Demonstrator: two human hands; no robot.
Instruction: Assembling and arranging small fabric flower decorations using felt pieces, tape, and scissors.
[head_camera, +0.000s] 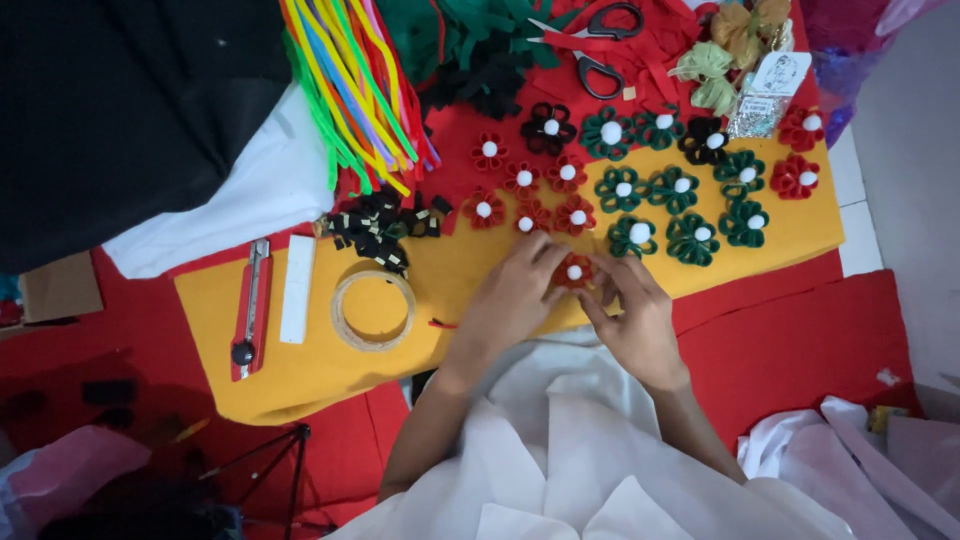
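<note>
The fingers (545, 262) of both hands cover the edges of the small red flower (574, 272), so only its white middle and a few petals show. The bunch of bright sticks (345, 80) runs off the top of the picture. The scissors (600, 45) are partly under red strips. The black bits (385, 225) near the tape ring (373, 310) are too small to tell apart.
</note>
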